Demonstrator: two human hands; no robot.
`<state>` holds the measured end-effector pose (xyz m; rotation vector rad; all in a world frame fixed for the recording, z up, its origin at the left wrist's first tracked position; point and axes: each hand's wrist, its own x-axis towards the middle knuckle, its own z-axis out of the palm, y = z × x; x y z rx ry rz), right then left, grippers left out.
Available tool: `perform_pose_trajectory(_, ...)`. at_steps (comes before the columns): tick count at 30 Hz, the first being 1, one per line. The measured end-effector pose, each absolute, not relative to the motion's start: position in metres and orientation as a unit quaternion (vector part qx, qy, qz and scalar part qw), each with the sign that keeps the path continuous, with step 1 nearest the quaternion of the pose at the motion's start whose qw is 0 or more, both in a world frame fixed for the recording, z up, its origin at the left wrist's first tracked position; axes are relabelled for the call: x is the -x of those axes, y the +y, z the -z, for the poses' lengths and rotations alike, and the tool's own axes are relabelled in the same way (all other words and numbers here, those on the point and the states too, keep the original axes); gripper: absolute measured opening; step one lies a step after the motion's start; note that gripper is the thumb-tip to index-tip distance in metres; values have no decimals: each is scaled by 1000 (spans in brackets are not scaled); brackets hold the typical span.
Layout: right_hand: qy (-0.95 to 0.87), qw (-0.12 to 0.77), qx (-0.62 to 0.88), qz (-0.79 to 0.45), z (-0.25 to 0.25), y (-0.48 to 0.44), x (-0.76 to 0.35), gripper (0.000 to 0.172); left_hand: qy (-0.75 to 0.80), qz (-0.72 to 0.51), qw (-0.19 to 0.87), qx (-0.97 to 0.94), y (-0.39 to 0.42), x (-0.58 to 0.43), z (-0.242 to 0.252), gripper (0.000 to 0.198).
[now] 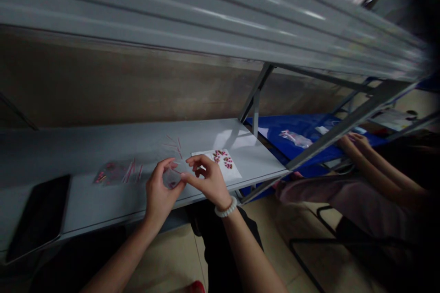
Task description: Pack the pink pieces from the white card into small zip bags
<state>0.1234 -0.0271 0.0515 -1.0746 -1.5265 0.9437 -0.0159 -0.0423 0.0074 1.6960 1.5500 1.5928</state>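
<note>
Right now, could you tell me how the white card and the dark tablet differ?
The white card is pale and carries red-pink pieces; the dark tablet is black and bare. The white card lies beside the right hand; the dark tablet, larger, lies far left. Both lie on the grey table.

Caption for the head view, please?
Left hand and right hand pinch a small clear plastic bag above a grey table beside a white card of pink-red pieces.

dim, underexposed | daylight top right | glare on beam | edges warped, soft
</note>
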Motion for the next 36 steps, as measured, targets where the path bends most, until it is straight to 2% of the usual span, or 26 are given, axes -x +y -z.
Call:
perform_pose_trajectory(2,-643,468,458,-397,-49,-28,-121,27,557,-561,144,-596,-43,18,-10,46)
perform_pose_trajectory(5,-628,462,448,-438,-45,-27,-117,22,558,-559,120,-601,-45,19,-13,49)
perform_pose_trajectory(10,-583,487,416,-499,-40,-18,-125,19,519,-568,193,-609,-44,26,-19,65)
perform_pose_trajectory(15,-547,483,378,-570,-34,-11,-134,19,490,-576,330,-565,-38,49,-24,25)
perform_pose_trajectory(18,-555,461,369,-586,-32,-11,-133,18,497,-557,349,-566,-36,59,-27,20)
perform_pose_trajectory(23,-550,453,374,-593,-33,-12,-132,16,495,-521,331,-611,-38,66,-30,19)
perform_pose_trajectory(27,-552,446,392,-585,-33,-11,-132,17,500,-508,263,-651,-40,66,-31,17)
perform_pose_trajectory(36,-605,449,418,-508,-36,-10,-129,19,524,-493,173,-672,-42,65,-27,13)
